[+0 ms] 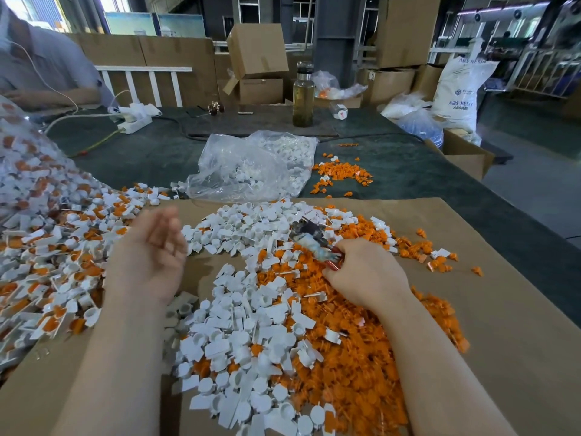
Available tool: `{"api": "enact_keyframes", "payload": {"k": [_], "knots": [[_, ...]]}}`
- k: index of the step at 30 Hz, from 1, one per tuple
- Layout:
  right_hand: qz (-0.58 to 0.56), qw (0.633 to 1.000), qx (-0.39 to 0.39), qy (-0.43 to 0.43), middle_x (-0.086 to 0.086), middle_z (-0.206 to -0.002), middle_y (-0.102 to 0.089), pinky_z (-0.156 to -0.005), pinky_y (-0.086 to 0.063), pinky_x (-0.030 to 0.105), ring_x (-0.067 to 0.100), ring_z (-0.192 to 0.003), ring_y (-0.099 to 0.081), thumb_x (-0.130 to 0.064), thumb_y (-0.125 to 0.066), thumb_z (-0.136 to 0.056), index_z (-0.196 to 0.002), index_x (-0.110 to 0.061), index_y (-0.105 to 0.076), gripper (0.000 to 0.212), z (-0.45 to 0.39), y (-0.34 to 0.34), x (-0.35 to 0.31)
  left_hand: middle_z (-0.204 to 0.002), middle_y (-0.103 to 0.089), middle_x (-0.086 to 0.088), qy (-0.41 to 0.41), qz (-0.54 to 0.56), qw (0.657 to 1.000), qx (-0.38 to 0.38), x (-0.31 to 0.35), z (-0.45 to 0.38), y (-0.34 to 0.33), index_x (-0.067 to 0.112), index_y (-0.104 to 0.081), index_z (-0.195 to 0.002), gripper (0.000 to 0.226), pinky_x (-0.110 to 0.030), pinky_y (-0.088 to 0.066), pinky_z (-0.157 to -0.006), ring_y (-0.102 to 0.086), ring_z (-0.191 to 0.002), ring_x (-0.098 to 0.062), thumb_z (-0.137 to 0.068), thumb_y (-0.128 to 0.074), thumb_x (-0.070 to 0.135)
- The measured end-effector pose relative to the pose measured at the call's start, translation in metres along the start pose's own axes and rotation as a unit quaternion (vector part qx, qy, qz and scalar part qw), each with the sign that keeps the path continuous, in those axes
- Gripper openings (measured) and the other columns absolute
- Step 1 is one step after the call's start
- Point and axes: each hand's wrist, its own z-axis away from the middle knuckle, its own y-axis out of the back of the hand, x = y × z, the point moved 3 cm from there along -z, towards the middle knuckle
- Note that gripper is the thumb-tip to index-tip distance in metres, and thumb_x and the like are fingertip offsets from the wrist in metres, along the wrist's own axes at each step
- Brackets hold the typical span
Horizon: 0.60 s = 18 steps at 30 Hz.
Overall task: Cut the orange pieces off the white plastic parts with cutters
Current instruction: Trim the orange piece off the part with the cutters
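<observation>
Forearms framed the bottom edge, stretched over a cardboard sheet (518, 357) heaped with loose plastic. Beyond the sheet's near edge, the right hand (364, 275) curled round the red handles of the cutters (314, 243), whose long axis ran up and left from the hand, nose over the cut white parts (251, 325). Trimmed orange pieces (361, 372) lay under that arm. The left hand (154, 256) hung relaxed, palm up, holding nothing. Uncut parts (53, 278) lay just left of the sheet's left edge, nearest the left hand, so that hand seemed best placed to fetch the next one.
</observation>
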Motion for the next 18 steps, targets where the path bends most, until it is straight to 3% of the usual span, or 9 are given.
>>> {"api": "enact_keyframes", "payload": {"k": [2, 5, 8, 11, 13, 18], "knots": [[0.013, 1.0, -0.002, -0.001, -0.009, -0.079, -0.056, -0.057, -0.051, 0.03, 0.012, -0.071, -0.057, -0.04, -0.059, -0.087, -0.09, -0.028, -0.056, 0.013, 0.0, -0.001, -0.001, -0.084, -0.076, 0.007, -0.029, -0.2, 0.979, -0.005, -0.007, 0.009, -0.012, 0.02, -0.07, -0.1, 0.01, -0.02, -0.054, -0.064, -0.066, -0.067, -0.002, -0.09, -0.068, 0.024], [0.009, 1.0, -0.003, 0.0, -0.008, -0.083, -0.057, -0.061, -0.055, 0.033, 0.014, -0.074, -0.058, -0.038, -0.058, -0.086, -0.094, -0.028, -0.057, 0.013, 0.0, -0.002, -0.002, -0.087, -0.072, 0.01, -0.12, -0.477, 0.868, -0.07, -0.024, 0.02, -0.033, 0.034, -0.072, -0.091, 0.012, -0.02, -0.047, -0.067, -0.063, -0.068, 0.003, -0.091, -0.069, 0.022], [-0.008, 1.0, 0.01, 0.002, -0.008, -0.085, -0.057, -0.064, -0.055, 0.035, 0.016, -0.078, -0.058, -0.04, -0.058, -0.085, -0.095, -0.03, -0.055, 0.015, 0.001, -0.001, -0.004, -0.093, -0.066, 0.017, -0.146, -0.624, 0.759, -0.114, -0.038, 0.025, -0.04, 0.032, -0.072, -0.104, 0.016, -0.02, -0.045, -0.071, -0.061, -0.082, 0.0, -0.092, -0.067, 0.023], [-0.043, 0.998, 0.042, 0.009, -0.01, -0.08, -0.057, -0.057, -0.049, 0.03, 0.013, -0.073, -0.057, -0.041, -0.058, -0.085, -0.089, -0.031, -0.053, 0.011, 0.002, 0.002, -0.005, -0.109, -0.064, 0.005, -0.153, -0.72, 0.665, -0.124, -0.047, 0.024, -0.042, 0.025, -0.069, -0.12, 0.027, -0.028, -0.047, -0.082, -0.061, -0.092, -0.013, -0.093, -0.066, 0.026], [-0.069, 0.996, 0.055, 0.013, -0.01, -0.077, -0.056, -0.053, -0.042, 0.027, 0.01, -0.069, -0.055, -0.039, -0.058, -0.086, -0.086, -0.029, -0.052, 0.011, 0.003, 0.005, -0.006, -0.113, -0.063, 0.0, -0.151, -0.736, 0.649, -0.119, -0.051, 0.023, -0.041, 0.024, -0.07, -0.117, 0.025, -0.027, -0.046, -0.082, -0.061, -0.094, -0.015, -0.092, -0.068, 0.027], [-0.157, 0.985, 0.066, 0.009, -0.007, -0.072, -0.055, -0.051, -0.033, 0.025, 0.009, -0.064, -0.053, -0.035, -0.061, -0.087, -0.077, -0.025, -0.049, 0.018, 0.003, 0.007, -0.007, -0.099, -0.063, 0.004, -0.146, -0.744, 0.643, -0.111, -0.051, 0.025, -0.043, 0.032, -0.067, -0.086, 0.007, -0.026, -0.04, -0.068, -0.057, -0.085, -0.013, -0.086, -0.074, 0.031]]}}
